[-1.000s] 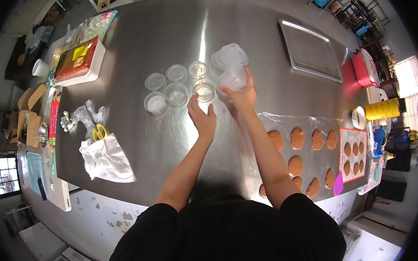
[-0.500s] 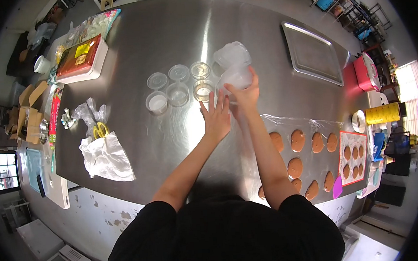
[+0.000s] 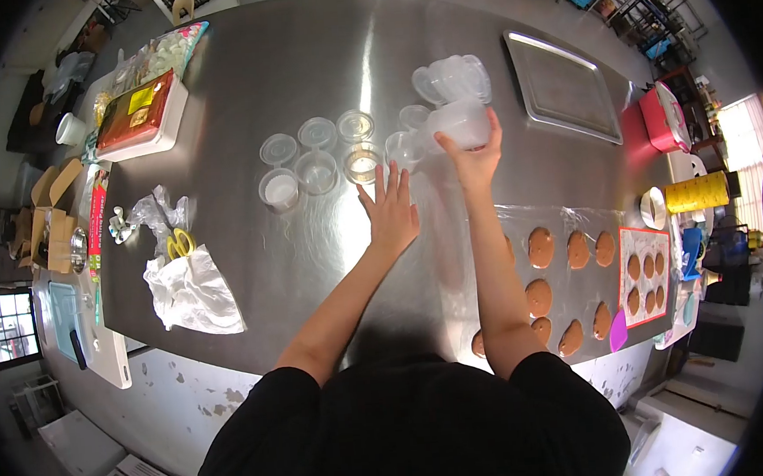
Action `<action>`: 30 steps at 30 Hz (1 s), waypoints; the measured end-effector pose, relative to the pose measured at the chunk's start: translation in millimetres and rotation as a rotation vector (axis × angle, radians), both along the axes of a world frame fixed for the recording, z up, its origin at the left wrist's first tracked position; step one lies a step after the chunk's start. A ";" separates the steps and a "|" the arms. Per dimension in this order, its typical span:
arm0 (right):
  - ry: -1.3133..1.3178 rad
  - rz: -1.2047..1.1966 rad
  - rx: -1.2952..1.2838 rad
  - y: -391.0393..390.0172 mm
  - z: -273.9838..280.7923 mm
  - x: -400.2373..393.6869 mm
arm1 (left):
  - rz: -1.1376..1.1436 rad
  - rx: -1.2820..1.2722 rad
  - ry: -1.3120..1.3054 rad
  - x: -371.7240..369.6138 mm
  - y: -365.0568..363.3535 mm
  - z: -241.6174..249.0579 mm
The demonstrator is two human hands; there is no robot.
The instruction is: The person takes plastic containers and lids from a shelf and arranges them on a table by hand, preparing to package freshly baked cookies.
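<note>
My right hand [image 3: 479, 156] is closed around a stack of clear plastic tubs [image 3: 460, 126], thumb on the left side and fingers on the right. Just behind the stack lies a pile of clear lids [image 3: 452, 81]. My left hand [image 3: 392, 217] has its fingers stretched out, their tips close by the near rim of a round plastic tub [image 3: 364, 163]. To the right of that tub, another clear tub [image 3: 402, 151] sits beside the held stack. Further left are more round tubs [image 3: 316, 172] in a row, with round clear pieces [image 3: 317, 134] in a second row behind them.
Brown rounds [image 3: 540, 247] lie on plastic film at the right, near a red-edged mat [image 3: 646, 274]. A metal tray [image 3: 563, 86] is at the far right. On the left are yellow-handled scissors [image 3: 181, 244], a white cloth [image 3: 192, 291] and a red-topped box [image 3: 142, 115].
My right hand has carried the stack right, away from my left hand. A tub and a round clear piece behind it now show left of the stack. The view has shifted slightly.
</note>
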State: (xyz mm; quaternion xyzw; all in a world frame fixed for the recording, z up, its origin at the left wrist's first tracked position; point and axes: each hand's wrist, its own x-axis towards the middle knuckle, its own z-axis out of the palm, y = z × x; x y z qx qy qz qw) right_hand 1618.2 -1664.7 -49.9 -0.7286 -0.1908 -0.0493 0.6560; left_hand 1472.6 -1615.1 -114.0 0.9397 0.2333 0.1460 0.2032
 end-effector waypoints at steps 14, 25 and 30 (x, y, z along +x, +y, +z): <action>0.047 -0.046 -0.159 -24.8 -24.7 8.8 | -0.092 0.063 -0.076 23.8 9.8 6.4; 0.060 -0.191 -0.187 -73.1 -22.8 41.3 | -0.169 0.062 -0.123 16.0 -12.6 6.3; 0.103 -0.197 -0.229 -78.2 -31.2 43.0 | -0.186 0.014 -0.131 10.6 -27.7 11.0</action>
